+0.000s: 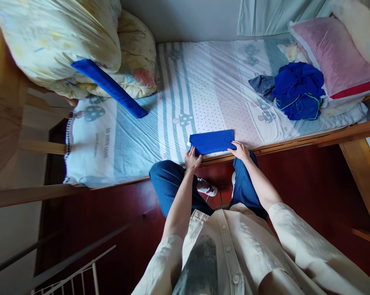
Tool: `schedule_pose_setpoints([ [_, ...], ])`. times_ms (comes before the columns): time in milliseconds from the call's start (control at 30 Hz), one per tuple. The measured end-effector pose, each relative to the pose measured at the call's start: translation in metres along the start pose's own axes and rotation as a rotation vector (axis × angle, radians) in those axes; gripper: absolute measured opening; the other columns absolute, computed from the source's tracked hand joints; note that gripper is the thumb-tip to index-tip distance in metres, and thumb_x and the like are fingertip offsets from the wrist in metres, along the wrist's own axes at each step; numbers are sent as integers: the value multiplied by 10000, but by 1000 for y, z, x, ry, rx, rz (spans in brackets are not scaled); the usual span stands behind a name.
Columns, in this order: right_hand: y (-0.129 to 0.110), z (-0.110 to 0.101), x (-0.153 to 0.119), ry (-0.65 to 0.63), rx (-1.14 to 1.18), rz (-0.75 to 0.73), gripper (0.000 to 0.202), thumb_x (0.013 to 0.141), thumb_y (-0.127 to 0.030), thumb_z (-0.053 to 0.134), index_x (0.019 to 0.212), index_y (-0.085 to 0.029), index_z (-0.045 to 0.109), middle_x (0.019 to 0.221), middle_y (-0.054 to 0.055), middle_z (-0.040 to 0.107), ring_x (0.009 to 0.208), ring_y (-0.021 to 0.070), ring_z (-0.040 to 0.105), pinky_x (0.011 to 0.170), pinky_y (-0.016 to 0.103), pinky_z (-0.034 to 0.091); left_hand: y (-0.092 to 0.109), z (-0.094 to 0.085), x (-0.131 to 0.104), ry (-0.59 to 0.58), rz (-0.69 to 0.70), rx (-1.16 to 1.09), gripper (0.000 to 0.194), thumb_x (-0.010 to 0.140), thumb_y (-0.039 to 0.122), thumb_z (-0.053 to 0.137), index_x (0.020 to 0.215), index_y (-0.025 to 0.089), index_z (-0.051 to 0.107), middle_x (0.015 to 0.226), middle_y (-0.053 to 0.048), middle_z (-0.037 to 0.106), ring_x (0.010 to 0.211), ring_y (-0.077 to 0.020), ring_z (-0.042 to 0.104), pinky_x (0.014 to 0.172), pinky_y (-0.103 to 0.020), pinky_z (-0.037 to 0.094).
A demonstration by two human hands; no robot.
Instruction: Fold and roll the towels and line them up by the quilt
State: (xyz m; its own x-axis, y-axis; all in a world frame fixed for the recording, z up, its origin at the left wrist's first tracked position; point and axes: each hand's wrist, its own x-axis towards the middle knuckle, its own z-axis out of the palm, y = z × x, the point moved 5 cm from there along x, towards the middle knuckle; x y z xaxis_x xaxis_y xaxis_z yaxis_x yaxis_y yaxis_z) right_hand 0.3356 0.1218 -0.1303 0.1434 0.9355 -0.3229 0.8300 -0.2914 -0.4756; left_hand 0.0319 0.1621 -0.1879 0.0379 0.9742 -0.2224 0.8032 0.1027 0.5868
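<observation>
A blue cloth folded into a flat rectangle (212, 141) lies at the front edge of the bed. On its lower left corner rests my left hand (192, 159), fingers apart. My right hand (240, 150) touches the lower right corner with its fingers spread. Farther left, a long narrow blue folded cloth (111, 88) lies slanting across the bedding, its upper end against a quilt. At the right of the bed is a crumpled heap of blue clothing (300, 90), with a grey-blue cloth (262, 86) beside it.
The bed (136, 143) has a patterned sheet and a wooden edge. A bulky yellow quilt (136, 53) is piled at the back left, and a pink pillow (335, 53) lies at the right. White metal rails (83, 274) stand at the lower left.
</observation>
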Motion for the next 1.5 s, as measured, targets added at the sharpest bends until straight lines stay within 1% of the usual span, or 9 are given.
schedule_pose_setpoints([
  [133, 3, 3, 2, -20, -27, -22, 594, 933, -226, 697, 1514, -288, 590, 1608, 14, 540, 1410, 285, 585, 1174, 442, 522, 5, -3, -3, -56, 34, 130, 825, 796, 209, 652, 1598, 150, 467, 1682, -103, 416, 1530, -377, 380, 1252, -523, 366],
  [233, 5, 6, 4, -12, -32, -3, 593, 949, -96, 573, 1508, -292, 599, 1599, -10, 549, 1401, 249, 596, 1177, 415, 523, 4, -7, -3, -36, 44, 142, 776, 807, 119, 586, 1577, 165, 503, 1653, -97, 464, 1511, -349, 420, 1242, -509, 375],
  [333, 6, 6, 4, 1, -9, 17, 563, 974, -72, 489, 1476, -282, 632, 1588, -14, 562, 1407, 221, 590, 1183, 384, 511, 3, -10, -4, -11, 69, 128, 706, 843, 77, 531, 1542, 176, 553, 1602, -98, 533, 1473, -333, 467, 1238, -506, 369],
  [533, 3, 0, -1, -10, 5, 44, 507, 1003, -132, 479, 1469, -271, 622, 1526, 32, 624, 1382, 232, 603, 1178, 377, 496, 5, -18, -12, 29, 74, 127, 585, 890, 56, 490, 1441, 175, 644, 1494, -140, 628, 1364, -355, 545, 1171, -524, 410],
  [700, -3, -3, -5, -14, -35, 64, 446, 1039, -234, 454, 1464, -256, 587, 1421, 88, 686, 1283, 286, 653, 1073, 416, 548, 2, -26, -13, 75, 15, 87, 483, 876, 91, 525, 1318, 174, 701, 1257, -163, 728, 1263, -347, 587, 1116, -486, 442],
  [900, -2, -6, -4, 7, -25, 139, 445, 1092, -360, 384, 1485, -224, 542, 1305, 142, 732, 1204, 330, 685, 991, 435, 561, -12, -30, -7, 158, -144, -129, 379, 968, 277, 522, 1298, 170, 675, 1080, -144, 746, 1128, -301, 631, 1058, -434, 479],
  [1000, 0, -5, -1, 2, -38, 182, 469, 1108, -401, 353, 1504, -226, 533, 1293, 146, 737, 1202, 330, 686, 996, 432, 552, -18, -29, -5, 173, -232, -201, 375, 989, 356, 528, 1261, 148, 681, 982, -134, 736, 1095, -296, 649, 1026, -413, 494],
  [1333, 7, 4, 8, -33, -111, 260, 488, 1121, -411, 320, 1458, -222, 619, 1326, 140, 735, 1258, 298, 668, 1064, 393, 509, -24, -27, 10, 165, -331, -149, 380, 1034, 357, 473, 1183, 122, 731, 994, -155, 749, 1087, -303, 669, 1019, -397, 491],
  [1500, 6, 5, 9, -37, -116, 247, 479, 1122, -398, 352, 1496, -224, 596, 1322, 141, 740, 1258, 284, 676, 1063, 369, 506, -27, -26, 15, 154, -348, -134, 334, 1025, 339, 502, 1105, 129, 749, 957, -159, 754, 1081, -318, 679, 1031, -409, 483],
])
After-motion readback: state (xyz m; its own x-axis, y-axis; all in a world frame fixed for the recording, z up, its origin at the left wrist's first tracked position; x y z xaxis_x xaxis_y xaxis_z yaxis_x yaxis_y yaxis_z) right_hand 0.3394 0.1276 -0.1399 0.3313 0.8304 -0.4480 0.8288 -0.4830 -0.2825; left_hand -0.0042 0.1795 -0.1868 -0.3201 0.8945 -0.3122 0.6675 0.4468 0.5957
